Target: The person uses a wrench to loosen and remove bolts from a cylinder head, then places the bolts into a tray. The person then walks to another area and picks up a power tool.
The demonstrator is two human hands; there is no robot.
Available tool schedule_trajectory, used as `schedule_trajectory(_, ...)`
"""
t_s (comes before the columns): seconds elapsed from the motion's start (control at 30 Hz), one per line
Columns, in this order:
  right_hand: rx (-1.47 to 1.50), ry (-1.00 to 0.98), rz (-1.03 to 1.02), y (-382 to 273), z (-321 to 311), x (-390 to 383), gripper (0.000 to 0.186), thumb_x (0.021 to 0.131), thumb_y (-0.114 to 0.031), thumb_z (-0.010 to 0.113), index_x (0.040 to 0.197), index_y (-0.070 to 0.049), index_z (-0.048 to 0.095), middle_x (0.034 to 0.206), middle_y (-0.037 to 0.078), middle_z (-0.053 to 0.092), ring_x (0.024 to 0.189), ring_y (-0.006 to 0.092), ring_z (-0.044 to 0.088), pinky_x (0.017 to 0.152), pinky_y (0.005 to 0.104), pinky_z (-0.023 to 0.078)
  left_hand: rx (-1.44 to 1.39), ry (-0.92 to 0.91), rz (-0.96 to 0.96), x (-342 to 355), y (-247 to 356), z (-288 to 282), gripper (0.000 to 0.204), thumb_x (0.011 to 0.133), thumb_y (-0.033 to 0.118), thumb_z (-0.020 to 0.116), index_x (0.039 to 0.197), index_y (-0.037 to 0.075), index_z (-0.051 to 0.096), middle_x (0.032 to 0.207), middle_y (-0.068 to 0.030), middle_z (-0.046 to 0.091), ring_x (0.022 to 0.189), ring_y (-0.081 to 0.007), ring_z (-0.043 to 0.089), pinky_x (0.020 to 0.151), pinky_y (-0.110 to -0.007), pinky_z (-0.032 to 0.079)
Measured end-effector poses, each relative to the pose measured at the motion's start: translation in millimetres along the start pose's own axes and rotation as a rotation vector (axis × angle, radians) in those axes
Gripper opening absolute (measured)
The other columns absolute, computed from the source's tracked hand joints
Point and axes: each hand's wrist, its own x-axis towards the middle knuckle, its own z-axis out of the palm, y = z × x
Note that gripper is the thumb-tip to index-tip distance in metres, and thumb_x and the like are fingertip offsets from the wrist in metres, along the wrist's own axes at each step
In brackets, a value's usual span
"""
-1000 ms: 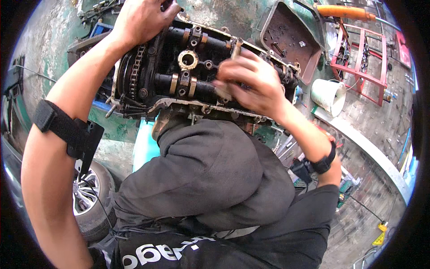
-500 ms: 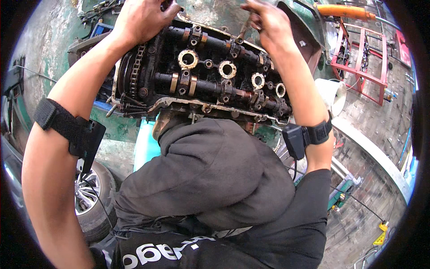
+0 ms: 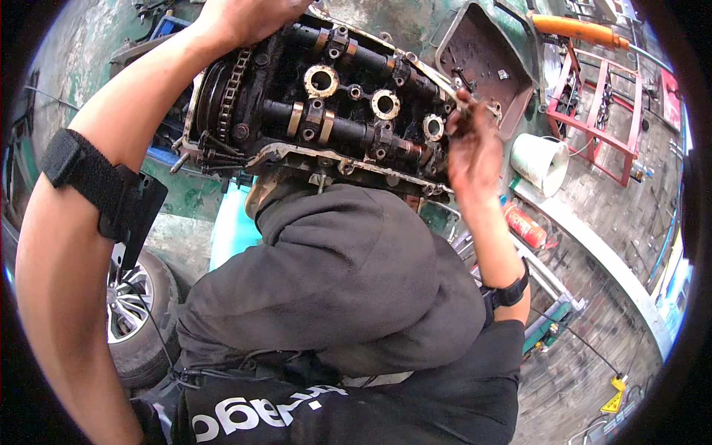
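Observation:
An engine cylinder head point(image 3: 356, 111) lies across the upper middle, dark with oil. Its two camshafts and several pale round rings are exposed, and a timing chain point(image 3: 231, 89) runs down its left end. My right hand point(image 3: 475, 144) is over the right end, slightly blurred, its fingers closed round a long pale metal wrench point(image 3: 437, 77). The wrench slants along the engine's far edge. At the top edge of the view, my left hand point(image 3: 248, 16) reaches over the chain end of the engine; its fingertips are cut off, so its grip is hidden.
A brown metal tray point(image 3: 478, 55) with small parts lies beyond my right hand. Further right are a white bucket point(image 3: 540, 165), a red metal frame point(image 3: 593, 111) and an orange cylinder point(image 3: 578, 30). A red bottle point(image 3: 525, 226) lies near my right forearm; a wheel point(image 3: 137, 315) is at lower left.
My right hand has swung toward me and right, bringing the wrench from the engine's far edge toward its right end. The view has shifted, and my left fingers have slipped out of it.

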Motion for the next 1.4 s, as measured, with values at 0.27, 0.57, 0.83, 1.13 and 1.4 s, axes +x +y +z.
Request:
schedule_trajectory(0.27, -0.453, -0.114, 0.012, -10.7, 79.4, 124.7, 0.023, 0.086, -0.018, 0.066, 0.096, 0.003, 0.065, 0.085, 0.010, 0.068, 0.073, 0.0162, 0.060, 0.067, 0.0281, 0.048, -0.031, 0.004, 0.012, 1.5, 0.6, -0.3, 0.025, 0.077, 0.025, 0.061, 0.075, 0.001, 0.065, 0.075, -0.0198, 0.064, 0.075, -0.0381, 0.062, 0.070, -0.045, 0.050)
schedule_trajectory(0.57, -1.309, -0.949, -1.162, -9.4, 77.5, 13.0, 0.015, 0.078, -0.015, 0.075, 0.078, -0.006, 0.065, 0.066, 0.008, 0.063, 0.058, 0.0220, 0.060, 0.057, 0.0304, 0.048, -0.022, 0.016, 0.017, -0.5, 1.8, -0.6, 0.025, 0.078, 0.026, 0.061, 0.075, 0.002, 0.066, 0.075, -0.0204, 0.063, 0.075, -0.0386, 0.062, 0.070, -0.046, 0.050)
schedule_trajectory(0.83, -0.321, -0.358, -0.176, 14.1, 2.2, -21.8, 0.019, 0.087, -0.004, 0.065, 0.106, 0.000, 0.063, 0.127, 0.017, 0.055, 0.082, 0.0182, 0.065, 0.071, 0.0284, 0.054, 0.040, -0.010, 0.009, 0.3, -1.5, 0.0, 0.029, 0.080, 0.029, 0.059, 0.076, 0.001, 0.066, 0.077, -0.0220, 0.064, 0.077, -0.0391, 0.062, 0.073, -0.046, 0.050)
schedule_trajectory(1.13, -0.048, -0.008, 0.060, -7.4, -1.6, 7.9, 0.018, 0.095, -0.020, 0.056, 0.105, -0.005, 0.058, 0.108, 0.010, 0.066, 0.067, 0.0084, 0.059, 0.053, 0.0210, 0.047, 0.025, -0.002, -0.012, -0.7, -2.1, 1.6, 0.029, 0.079, 0.029, 0.060, 0.074, 0.002, 0.065, 0.075, -0.0208, 0.064, 0.077, -0.0387, 0.062, 0.072, -0.046, 0.050)
schedule_trajectory(1.4, -0.392, -0.005, 0.066, -22.9, 90.1, 111.7, 0.017, 0.091, -0.011, 0.058, 0.102, 0.002, 0.062, 0.097, 0.007, 0.067, 0.068, 0.0075, 0.050, 0.055, 0.0194, 0.036, 0.074, -0.015, 0.015, 0.7, -2.3, 2.8, 0.029, 0.079, 0.031, 0.060, 0.070, 0.003, 0.063, 0.072, -0.0190, 0.062, 0.075, -0.0373, 0.061, 0.072, -0.046, 0.048)
